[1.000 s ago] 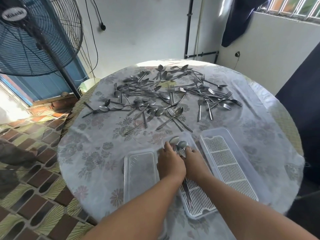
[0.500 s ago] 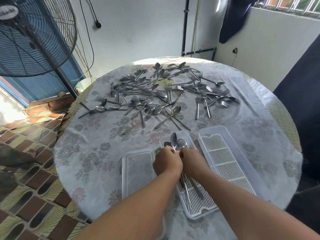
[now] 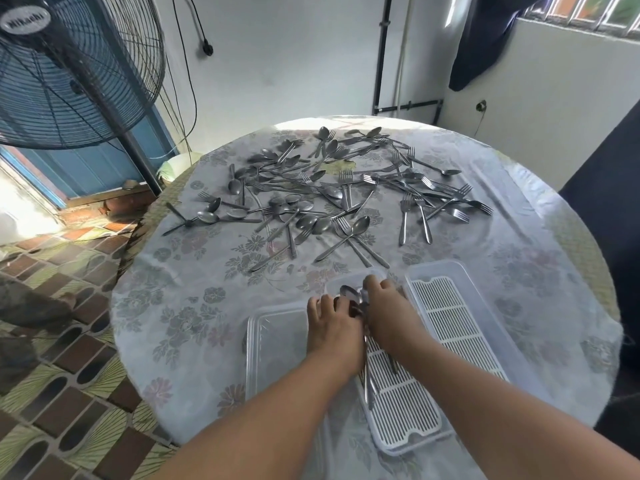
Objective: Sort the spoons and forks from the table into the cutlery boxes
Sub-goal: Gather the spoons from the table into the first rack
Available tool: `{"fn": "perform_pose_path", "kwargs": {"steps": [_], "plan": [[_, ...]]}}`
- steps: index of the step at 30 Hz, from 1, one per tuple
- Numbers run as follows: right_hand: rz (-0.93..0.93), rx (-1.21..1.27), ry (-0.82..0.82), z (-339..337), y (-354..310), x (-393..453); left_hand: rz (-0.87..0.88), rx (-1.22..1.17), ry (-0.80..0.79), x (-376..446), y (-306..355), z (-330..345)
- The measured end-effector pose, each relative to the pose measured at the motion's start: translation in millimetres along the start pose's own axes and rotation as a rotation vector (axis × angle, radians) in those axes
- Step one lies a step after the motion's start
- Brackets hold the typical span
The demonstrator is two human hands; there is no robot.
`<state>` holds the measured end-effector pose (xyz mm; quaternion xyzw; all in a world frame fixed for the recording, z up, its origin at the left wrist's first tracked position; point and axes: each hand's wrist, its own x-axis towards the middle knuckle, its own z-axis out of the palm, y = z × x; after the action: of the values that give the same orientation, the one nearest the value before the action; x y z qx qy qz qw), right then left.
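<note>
Left hand (image 3: 334, 325) and right hand (image 3: 389, 311) are both working over the far end of the middle box (image 3: 408, 441), fingers curled around a small bunch of spoons (image 3: 349, 293). Spoon bowls are poking out between the two hands, handles are running back toward the near end over the box's white slatted insert. Right hand is now reaching further over the far rim than half a second ago, fingers spreading on top of the bunch; left hand is staying pinched at the bowls. How tight either grip is I cannot tell, the fingers are hiding the contact. A second ago the bowls were sticking up clear of the hands; now they are lying lower and mostly covered, so the spoons are probably being settled and lined up in the box rather than carried.

Right box (image 3: 460, 282) is sitting just beside, insert bare, nothing in it. A clear lid or tray (image 3: 273, 344) is lying just left of the hands, also bare.

Further out, the big pile of cutlery (image 3: 332, 199) is lying untouched across the far half of the table (image 3: 166, 306), spoons and forks mixed and overlapping. So sorting is only starting: few pieces boxed, no forks placed yet as far as I can see.

A standing fan (image 3: 69, 71) is on the far left.
</note>
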<state>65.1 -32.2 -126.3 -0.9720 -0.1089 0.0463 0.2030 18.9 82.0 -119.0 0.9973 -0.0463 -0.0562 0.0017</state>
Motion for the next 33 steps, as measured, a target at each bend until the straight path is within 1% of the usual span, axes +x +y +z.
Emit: {"fn": "perform_pose_path", "kwargs": {"steps": [5,8,11,13,14,16,19,22,28,30,33], "plan": [[-0.154,-0.262,-0.093,0,1,-1,0.025,0.184,-0.204,14,-3,-10],[-0.233,-0.376,-0.144,7,2,-2,-0.038,0.233,-0.263,18,-4,-15],[-0.222,-0.345,-0.17,11,6,-6,-0.069,0.173,-0.19,15,-6,-12],[-0.187,-0.291,-0.165,11,9,-8,-0.024,0.155,-0.145,14,-7,-10],[-0.162,-0.27,-0.17,10,9,-8,0.01,0.166,-0.151,14,-7,-11],[-0.129,-0.26,-0.197,7,3,-7,0.054,0.221,-0.213,16,-7,-12],[-0.109,-0.335,-0.244,1,-9,-8,0.062,0.309,-0.304,22,-2,-12],[-0.058,-0.328,-0.236,-2,-10,-8,0.056,0.327,-0.33,21,1,-11],[0.001,-0.183,-0.159,-1,-7,-9,0.068,0.317,-0.31,19,-2,-7],[0.002,-0.133,-0.11,0,-8,-8,0.075,0.303,-0.298,20,-1,-8],[-0.061,-0.153,-0.022,1,-9,-2,0.075,0.278,-0.269,19,0,-10]]}}
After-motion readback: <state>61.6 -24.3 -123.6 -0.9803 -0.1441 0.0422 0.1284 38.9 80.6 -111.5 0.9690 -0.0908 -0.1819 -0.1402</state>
